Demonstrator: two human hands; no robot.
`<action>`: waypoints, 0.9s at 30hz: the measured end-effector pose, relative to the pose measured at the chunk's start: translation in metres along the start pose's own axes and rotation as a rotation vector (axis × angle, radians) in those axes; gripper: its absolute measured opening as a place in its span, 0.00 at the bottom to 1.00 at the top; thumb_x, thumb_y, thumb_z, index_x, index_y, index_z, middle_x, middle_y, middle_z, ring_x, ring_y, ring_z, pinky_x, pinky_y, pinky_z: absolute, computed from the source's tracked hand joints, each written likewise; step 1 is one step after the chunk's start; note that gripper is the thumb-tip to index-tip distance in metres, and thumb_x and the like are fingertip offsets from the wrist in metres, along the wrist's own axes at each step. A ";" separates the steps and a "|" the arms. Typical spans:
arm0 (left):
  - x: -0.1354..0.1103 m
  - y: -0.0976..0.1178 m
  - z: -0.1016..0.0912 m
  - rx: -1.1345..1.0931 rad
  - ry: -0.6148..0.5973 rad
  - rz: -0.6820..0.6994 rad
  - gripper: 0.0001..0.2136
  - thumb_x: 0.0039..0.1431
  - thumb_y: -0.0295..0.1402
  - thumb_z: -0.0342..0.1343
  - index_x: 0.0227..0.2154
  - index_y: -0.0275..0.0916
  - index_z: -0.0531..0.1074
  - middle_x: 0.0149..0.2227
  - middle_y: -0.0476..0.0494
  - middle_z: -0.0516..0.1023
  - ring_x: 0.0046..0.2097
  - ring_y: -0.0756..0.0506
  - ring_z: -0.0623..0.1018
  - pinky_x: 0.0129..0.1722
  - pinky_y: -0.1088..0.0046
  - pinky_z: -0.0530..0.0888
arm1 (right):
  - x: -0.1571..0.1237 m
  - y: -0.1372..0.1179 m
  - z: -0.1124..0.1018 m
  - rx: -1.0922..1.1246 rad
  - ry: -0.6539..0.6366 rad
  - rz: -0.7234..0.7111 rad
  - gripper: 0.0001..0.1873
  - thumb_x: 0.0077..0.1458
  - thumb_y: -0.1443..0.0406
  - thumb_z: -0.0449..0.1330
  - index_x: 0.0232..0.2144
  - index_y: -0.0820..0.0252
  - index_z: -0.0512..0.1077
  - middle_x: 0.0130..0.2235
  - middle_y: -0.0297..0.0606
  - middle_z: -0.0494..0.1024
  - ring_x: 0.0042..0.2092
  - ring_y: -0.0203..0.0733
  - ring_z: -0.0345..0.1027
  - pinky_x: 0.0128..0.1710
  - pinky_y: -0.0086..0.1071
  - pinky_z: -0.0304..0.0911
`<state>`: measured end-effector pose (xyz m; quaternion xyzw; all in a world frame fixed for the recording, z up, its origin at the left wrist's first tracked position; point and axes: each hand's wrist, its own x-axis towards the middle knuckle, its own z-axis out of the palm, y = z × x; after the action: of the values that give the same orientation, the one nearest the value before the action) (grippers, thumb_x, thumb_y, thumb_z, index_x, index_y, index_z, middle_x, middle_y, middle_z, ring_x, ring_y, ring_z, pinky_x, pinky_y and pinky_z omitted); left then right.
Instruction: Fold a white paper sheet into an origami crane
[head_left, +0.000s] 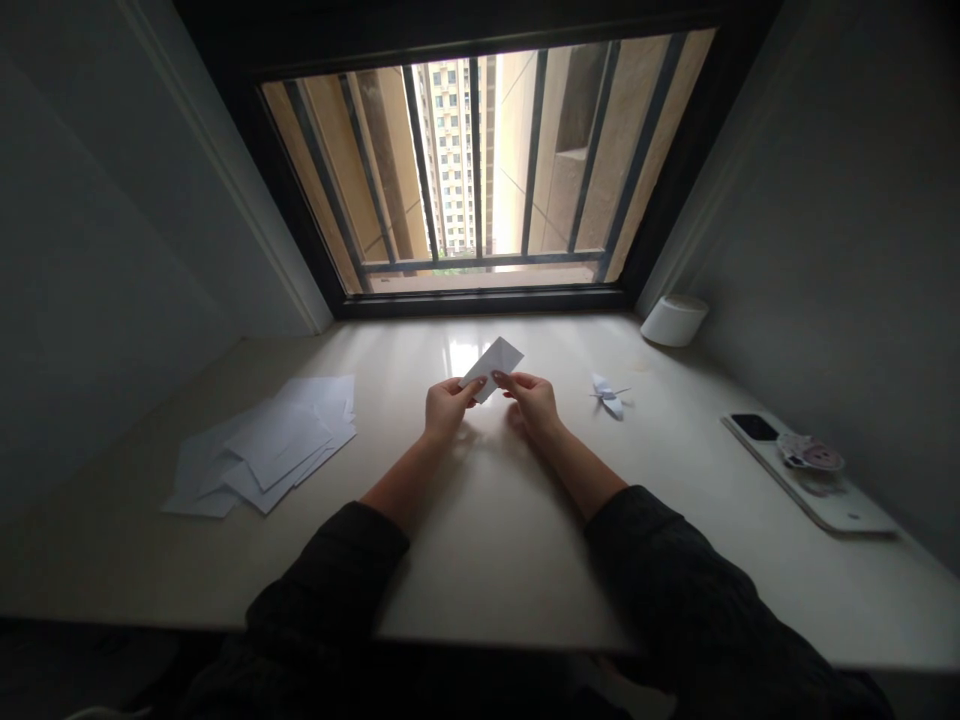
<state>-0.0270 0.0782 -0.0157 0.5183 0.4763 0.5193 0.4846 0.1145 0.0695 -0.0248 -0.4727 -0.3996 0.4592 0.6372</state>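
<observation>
A small folded white paper point(496, 364) is held up just above the pale desk point(480, 540), in front of the window. My left hand point(448, 408) pinches its lower left edge, fingers closed on it. My right hand point(534, 398) pinches the same paper from the right side. Both forearms in dark sleeves reach out from the near edge of the desk. A finished folded paper crane point(609, 396) lies on the desk to the right of my right hand, apart from it.
A loose stack of white sheets point(264, 450) lies at the left. A white phone with a sticker on it point(806, 462) lies at the right, and a white round object point(673, 319) sits in the far right corner. A barred window point(480, 170) rises behind the desk.
</observation>
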 end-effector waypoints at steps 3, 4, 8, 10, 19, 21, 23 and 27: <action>-0.002 -0.003 0.004 -0.090 0.020 -0.018 0.19 0.39 0.45 0.66 0.29 0.34 0.78 0.28 0.42 0.79 0.29 0.48 0.76 0.32 0.73 0.71 | 0.001 0.004 0.001 0.027 0.029 0.024 0.19 0.33 0.51 0.68 0.22 0.61 0.77 0.26 0.39 0.77 0.31 0.40 0.68 0.33 0.33 0.61; -0.002 -0.003 0.005 -0.131 0.011 -0.034 0.19 0.39 0.44 0.66 0.31 0.34 0.78 0.30 0.41 0.79 0.31 0.48 0.76 0.34 0.72 0.72 | 0.002 0.005 0.001 0.044 0.039 0.025 0.19 0.33 0.51 0.69 0.22 0.61 0.76 0.26 0.39 0.77 0.31 0.40 0.68 0.34 0.33 0.62; -0.005 -0.002 0.008 -0.205 -0.077 -0.088 0.21 0.40 0.43 0.67 0.35 0.33 0.77 0.33 0.38 0.80 0.36 0.45 0.79 0.39 0.69 0.72 | 0.002 0.009 0.004 0.099 0.041 0.028 0.18 0.35 0.51 0.68 0.22 0.60 0.76 0.26 0.38 0.77 0.31 0.39 0.68 0.34 0.34 0.62; -0.006 0.000 0.007 -0.163 -0.091 -0.087 0.20 0.41 0.43 0.66 0.34 0.32 0.77 0.31 0.37 0.80 0.35 0.44 0.79 0.38 0.68 0.72 | 0.002 0.010 0.005 0.091 0.032 0.035 0.19 0.35 0.51 0.68 0.22 0.60 0.76 0.27 0.39 0.77 0.31 0.40 0.69 0.34 0.34 0.62; -0.007 0.008 0.006 -0.080 -0.136 -0.065 0.19 0.42 0.43 0.65 0.31 0.31 0.77 0.30 0.35 0.80 0.32 0.44 0.79 0.33 0.69 0.71 | 0.004 0.004 0.001 0.103 0.048 0.033 0.18 0.34 0.52 0.69 0.22 0.61 0.76 0.25 0.38 0.75 0.30 0.39 0.67 0.29 0.31 0.59; -0.006 0.008 0.006 -0.082 -0.135 -0.064 0.19 0.42 0.43 0.66 0.31 0.32 0.78 0.29 0.35 0.80 0.32 0.44 0.79 0.33 0.69 0.71 | 0.004 0.003 0.001 0.091 0.049 0.032 0.19 0.33 0.52 0.69 0.22 0.61 0.76 0.24 0.38 0.75 0.29 0.38 0.66 0.28 0.31 0.58; -0.005 0.008 0.005 -0.076 -0.141 -0.060 0.19 0.41 0.43 0.66 0.31 0.32 0.78 0.29 0.35 0.80 0.32 0.43 0.79 0.32 0.70 0.71 | 0.004 0.003 0.001 0.069 0.052 0.026 0.19 0.33 0.51 0.69 0.21 0.61 0.76 0.24 0.38 0.75 0.29 0.38 0.66 0.27 0.31 0.58; -0.002 0.007 0.001 -0.049 -0.153 -0.054 0.19 0.41 0.43 0.66 0.31 0.32 0.78 0.29 0.35 0.80 0.31 0.44 0.79 0.31 0.70 0.71 | 0.004 -0.001 0.000 0.021 0.044 -0.006 0.20 0.32 0.49 0.69 0.20 0.60 0.76 0.22 0.37 0.74 0.26 0.36 0.63 0.25 0.31 0.55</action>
<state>-0.0261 0.0757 -0.0086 0.5316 0.4388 0.4765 0.5458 0.1153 0.0733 -0.0238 -0.4748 -0.3819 0.4511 0.6521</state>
